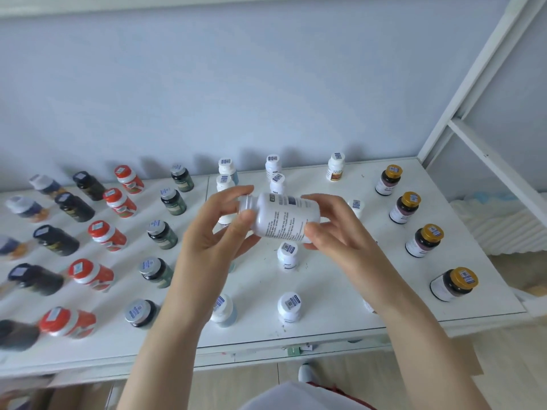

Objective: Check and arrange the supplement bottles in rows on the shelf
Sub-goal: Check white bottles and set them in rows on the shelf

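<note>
Hands are meeting above the middle of the shelf (325, 279). Your L hand (213, 232) is pinching the neck end of the white bottle (284, 217), thumb & fingertips curling onto it. Your R hand (340, 229) is gripping the base end, fingers clamping round it. The bottle is lying sideways in the air w/ the neck pointing L and the small print facing you, so it isn't touching the shelf. Can't tell if the cap's on.

Along the front edge, going L to R, an orange bottle (68, 322), a silver-cap dark bottle (140, 313), a white-and-blue bottle (223, 310) & a small white bottle (289, 307) are standing well apart. Your forearms are hiding part of this row. A gold-cap bottle (454, 284) is sitting near the front R corner, w/ more gold-capped bottles (426, 241) lining up behind it along the R edge.

Further in, the orange, dark & green columns are running toward the back edge; the ones at the L edge are blurring out. Barcode stickers are showing on the lids.

At the back edge, three white bottles (273, 165) are standing near the wall (266, 84). A white frame post (473, 69) is rising at the back R corner.
</note>
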